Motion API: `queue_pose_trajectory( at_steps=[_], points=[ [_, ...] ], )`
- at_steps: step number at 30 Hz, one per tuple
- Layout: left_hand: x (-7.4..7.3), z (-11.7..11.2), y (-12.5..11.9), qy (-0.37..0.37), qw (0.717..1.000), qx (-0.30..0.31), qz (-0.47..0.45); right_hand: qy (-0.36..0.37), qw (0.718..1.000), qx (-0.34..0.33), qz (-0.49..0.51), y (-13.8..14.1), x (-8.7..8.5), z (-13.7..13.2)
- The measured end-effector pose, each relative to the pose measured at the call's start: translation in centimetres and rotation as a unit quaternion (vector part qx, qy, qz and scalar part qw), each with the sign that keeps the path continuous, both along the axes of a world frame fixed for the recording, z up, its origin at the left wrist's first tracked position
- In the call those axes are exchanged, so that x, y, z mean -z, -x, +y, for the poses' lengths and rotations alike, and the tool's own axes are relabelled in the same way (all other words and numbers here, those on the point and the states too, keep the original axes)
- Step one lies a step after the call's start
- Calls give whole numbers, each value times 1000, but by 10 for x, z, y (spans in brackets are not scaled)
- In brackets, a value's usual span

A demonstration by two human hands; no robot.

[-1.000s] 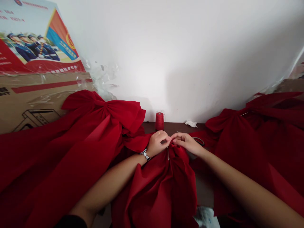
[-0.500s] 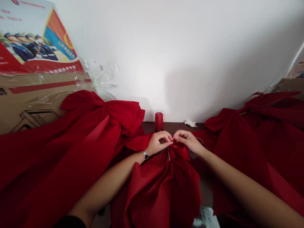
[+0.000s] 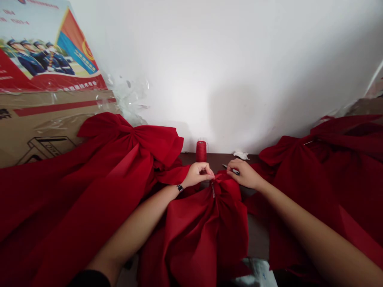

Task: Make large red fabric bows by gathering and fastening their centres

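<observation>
Left hand [image 3: 198, 175] pinches gathered neck of red fabric bow [image 3: 191, 227], between both hands; tails run toward wearer. Right hand [image 3: 244, 174], farther, curled rightward of neck; cannot tell whether gripping.

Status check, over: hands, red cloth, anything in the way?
Left hand pinching at the gather of the red cloth. Right hand alongside, fingers curled, contents unclear. Scissors partly hidden by right hand.
</observation>
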State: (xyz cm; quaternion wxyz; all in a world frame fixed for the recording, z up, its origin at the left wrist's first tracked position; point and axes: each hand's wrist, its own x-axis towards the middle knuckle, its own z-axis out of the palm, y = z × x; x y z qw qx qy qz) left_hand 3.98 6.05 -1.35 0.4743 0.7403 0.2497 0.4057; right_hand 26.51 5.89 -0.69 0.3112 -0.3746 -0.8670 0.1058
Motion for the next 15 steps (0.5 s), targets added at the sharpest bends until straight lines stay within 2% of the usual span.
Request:
queue_pose_trajectory(
  at_steps=[2,4,10,15],
  points=[
    [-1,1,2,-6,1000,-6,15,-16,999,28,-34,-2,1,2],
    [-1,0,1,-15,999,-20,22,-11,999,26,-31,0,2,1],
    [3,-5,-4,-13,999,-28,-9,51,997,-4,59,9,1,-6],
    [3,-6,-4,-23,999,-26,-8,65,993,-26,98,10,-7,-14]
  ],
)
